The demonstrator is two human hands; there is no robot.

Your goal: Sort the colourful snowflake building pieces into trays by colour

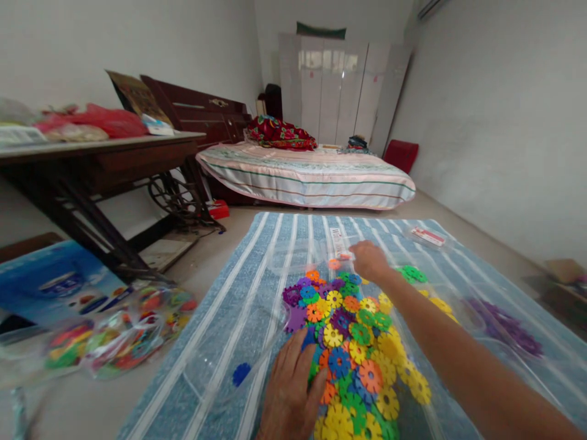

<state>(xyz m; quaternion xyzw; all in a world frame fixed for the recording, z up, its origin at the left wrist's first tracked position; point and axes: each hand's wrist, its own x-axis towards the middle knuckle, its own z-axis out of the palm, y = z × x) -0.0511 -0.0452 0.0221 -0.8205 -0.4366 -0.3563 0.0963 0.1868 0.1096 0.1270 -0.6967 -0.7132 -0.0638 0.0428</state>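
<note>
A heap of notched plastic snowflake discs [339, 360] in yellow, orange, green, blue and purple lies in front of me. My left hand [291, 382] rests at the heap's left edge, fingers stretched out over blue discs. Farther off, my right hand [369, 260] reaches across the heap with its fingers pinched at an orange snowflake disc [345, 256], above a clear plastic container [293, 255]. Another orange disc [334, 264] lies just below. A single blue disc [241, 374] sits in a clear container to the left.
Clear containers at right hold purple discs [507, 327] and green discs [411, 273]. A small clear box [428, 237] stands at the striped cloth's [247, 275] far right. Bags of colourful pieces [128, 339] lie at left, beside a sewing-machine table [101, 153]. Behind is a bed [307, 177].
</note>
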